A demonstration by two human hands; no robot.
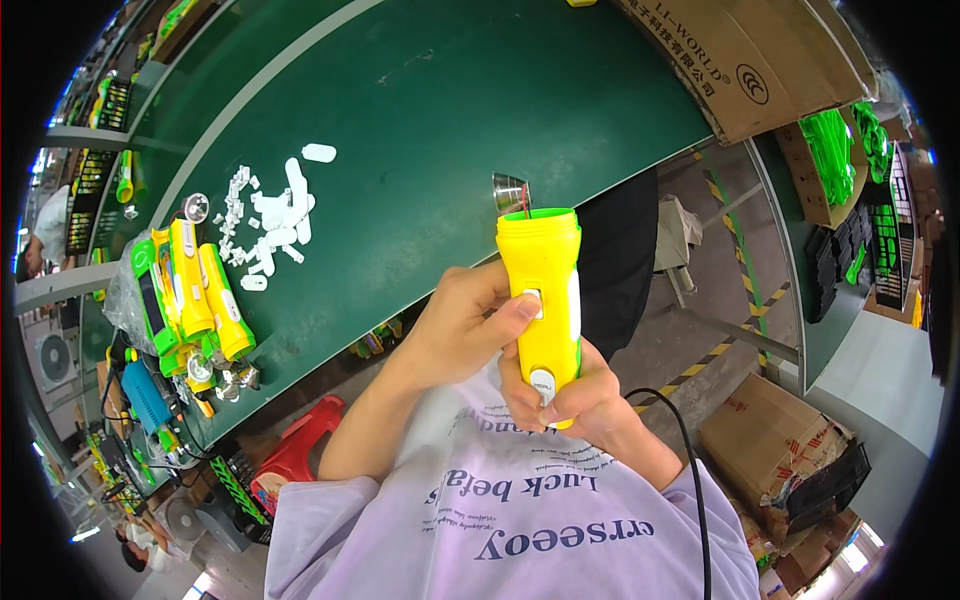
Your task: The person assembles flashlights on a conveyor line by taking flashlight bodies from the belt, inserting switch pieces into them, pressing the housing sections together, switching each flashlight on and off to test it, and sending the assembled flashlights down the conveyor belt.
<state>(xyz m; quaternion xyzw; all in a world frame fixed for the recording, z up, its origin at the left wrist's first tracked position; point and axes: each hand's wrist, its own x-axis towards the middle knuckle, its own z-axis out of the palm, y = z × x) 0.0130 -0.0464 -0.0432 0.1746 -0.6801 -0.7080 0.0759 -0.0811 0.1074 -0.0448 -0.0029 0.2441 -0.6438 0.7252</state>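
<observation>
I hold a yellow flashlight body [541,290] with a green rim upright in front of my chest, over the edge of the green conveyor belt [430,120]. My left hand [465,325] grips its side, the thumb pressing a small white switch on its front. My right hand [580,395] wraps around its lower end. A shiny silver reflector [509,192] and thin red wires poke out of the open top.
Several yellow and green flashlight bodies [190,290] lie at the belt's left, beside a pile of small white plastic parts [272,215]. A blue tool [147,395] sits below them. Cardboard boxes [760,60] stand at the upper right, a red stool [300,445] under the belt.
</observation>
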